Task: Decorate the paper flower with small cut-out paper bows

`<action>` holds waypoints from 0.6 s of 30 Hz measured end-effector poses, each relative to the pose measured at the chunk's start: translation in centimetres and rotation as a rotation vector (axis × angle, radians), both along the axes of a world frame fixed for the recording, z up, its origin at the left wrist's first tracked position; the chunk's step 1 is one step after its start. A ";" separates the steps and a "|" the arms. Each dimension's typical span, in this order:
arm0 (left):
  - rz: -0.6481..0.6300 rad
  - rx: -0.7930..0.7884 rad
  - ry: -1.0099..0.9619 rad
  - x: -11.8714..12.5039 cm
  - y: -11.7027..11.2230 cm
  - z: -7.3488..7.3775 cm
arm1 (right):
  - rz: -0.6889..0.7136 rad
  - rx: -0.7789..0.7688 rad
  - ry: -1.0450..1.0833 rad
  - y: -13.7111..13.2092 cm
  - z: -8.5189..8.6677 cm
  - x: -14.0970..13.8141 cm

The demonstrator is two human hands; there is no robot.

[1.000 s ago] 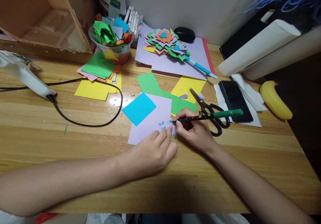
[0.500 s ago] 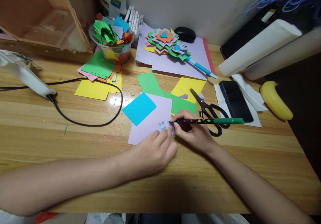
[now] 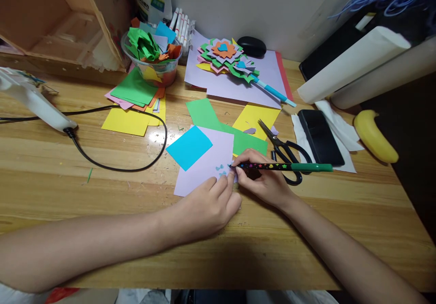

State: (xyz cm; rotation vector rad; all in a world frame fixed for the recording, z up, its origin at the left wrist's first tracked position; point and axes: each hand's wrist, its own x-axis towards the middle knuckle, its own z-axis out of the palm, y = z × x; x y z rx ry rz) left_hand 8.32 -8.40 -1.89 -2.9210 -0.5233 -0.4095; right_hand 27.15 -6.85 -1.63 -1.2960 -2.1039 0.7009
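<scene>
A sheet of lilac paper (image 3: 223,142) lies before me on the wooden table, with a blue paper rectangle (image 3: 190,148) over its left part. My left hand (image 3: 213,199) rests on the sheet's near edge, fingers bent and pressing it down. In a pinch, my right hand (image 3: 262,179) holds a black star-patterned marker (image 3: 264,166) with a green end. The marker's tip meets the lilac sheet just beyond my left fingertips. Small blue bow-like shapes (image 3: 220,167) show beside the tip; whether drawn or cut out I cannot tell. Black-handled scissors (image 3: 281,147) lie beyond my right hand.
Green paper (image 3: 204,113) and yellow paper (image 3: 250,113) lie behind the sheet. Farther back stand a paper flower (image 3: 221,54) and a tub of scraps (image 3: 153,63). A cable (image 3: 102,165) loops at left. A phone (image 3: 320,136) and a banana (image 3: 374,136) lie at right.
The marker's green end has dipped slightly toward me while its tip stays at nearly the same spot. My left hand has not visibly moved.
</scene>
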 end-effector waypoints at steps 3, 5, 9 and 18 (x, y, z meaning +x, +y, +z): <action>0.001 0.007 0.004 0.0 0.0 0.0 | 0.009 0.007 0.004 0.0 0.0 0.0; 0.002 0.011 -0.001 0.0 0.0 0.0 | 0.018 0.003 0.007 0.0 0.0 0.0; -0.001 0.005 -0.010 0.0 0.0 0.0 | 0.013 -0.007 0.009 0.0 -0.1 0.1; 0.006 0.025 -0.003 0.0 0.0 0.1 | -0.009 0.002 0.015 0.0 -0.2 0.1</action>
